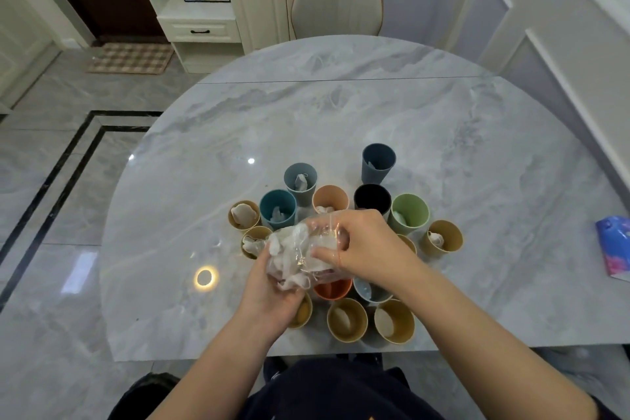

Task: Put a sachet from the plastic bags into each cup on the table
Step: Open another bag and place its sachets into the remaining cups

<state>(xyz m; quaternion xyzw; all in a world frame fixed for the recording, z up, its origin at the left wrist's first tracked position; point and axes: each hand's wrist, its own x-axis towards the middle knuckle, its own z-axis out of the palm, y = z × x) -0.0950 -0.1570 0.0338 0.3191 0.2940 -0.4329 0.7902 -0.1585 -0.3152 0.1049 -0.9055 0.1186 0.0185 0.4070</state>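
At nine o'clock of the cluster on the marble worktop (341, 119), a tan cup (244, 214) holds a sachet, with a teal cup (277, 209) just beside it at its three o'clock, also filled. My left hand (272, 297) cradles the clear plastic bag (300, 254) of white sachets from below, fingers curled round its underside, above the middle of the cups. My right hand (364, 245) comes in from three o'clock and pinches the bag's top, thumb and fingers closed on the plastic. Under the bag an orange cup (333, 288) shows, its inside hidden. At six o'clock two tan cups (347, 319) stand side by side, each with a sachet. At one o'clock the tall dark blue cup (378, 162) stands apart; the green cup (409, 213) sits at two o'clock. A blue packet (615, 245) lies at the far right edge.
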